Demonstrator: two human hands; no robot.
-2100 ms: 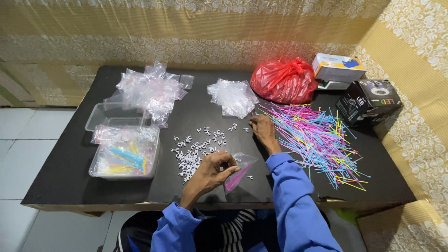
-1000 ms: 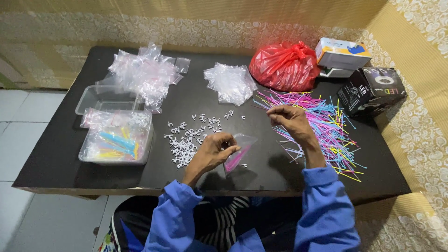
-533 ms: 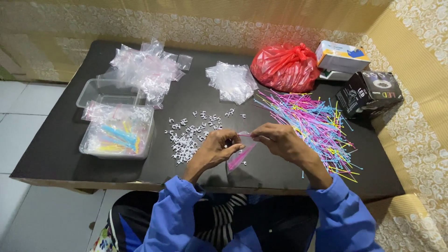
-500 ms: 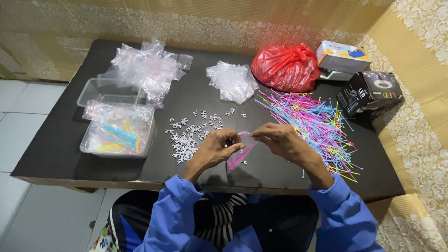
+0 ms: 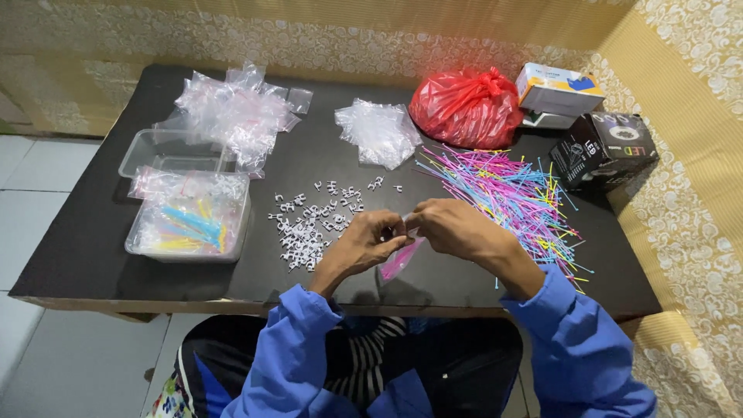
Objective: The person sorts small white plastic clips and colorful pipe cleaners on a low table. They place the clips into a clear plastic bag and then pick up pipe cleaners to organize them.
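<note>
hands: left hand (image 5: 364,244) and right hand (image 5: 453,227) both pinch bag (image 5: 400,257) top, above table (image 5: 93,255) front edge
bag: clear, pink ties inside
left: white clips (image 5: 309,220), tub (image 5: 190,226)
right: tie pile (image 5: 515,201)
far: red bag (image 5: 464,107), boxes (image 5: 604,147)

Clear glossy plastic bag (image 5: 402,255), thin coloured plastic ties (image 5: 511,197), smooth black matt table (image 5: 101,248)

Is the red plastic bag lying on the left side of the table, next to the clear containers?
No, the red plastic bag lies at the far right of the table, beside the boxes, while the clear containers are on the left.
</note>
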